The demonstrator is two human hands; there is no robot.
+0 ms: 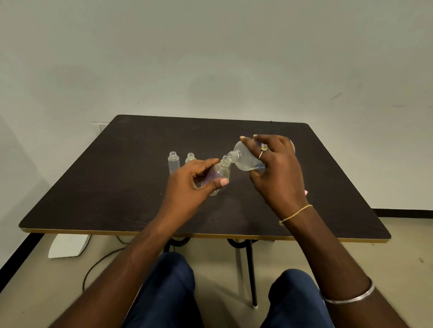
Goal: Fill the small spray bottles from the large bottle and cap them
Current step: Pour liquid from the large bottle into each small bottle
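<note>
The left hand (191,180) grips a small bottle (218,175) by its body; the right hand (276,173) tilts the large bottle (244,156). Both look like light, slick plastic.

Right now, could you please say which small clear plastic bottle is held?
The tilted one in the left hand, at the large clear bottle's mouth; others stand on the dark table.

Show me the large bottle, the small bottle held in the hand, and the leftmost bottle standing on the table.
large bottle (244,156): head view, clear shoulder beside the neck.
held small bottle (221,173): head view, body above the thumb.
leftmost bottle (173,164): head view, middle of its body.
</note>
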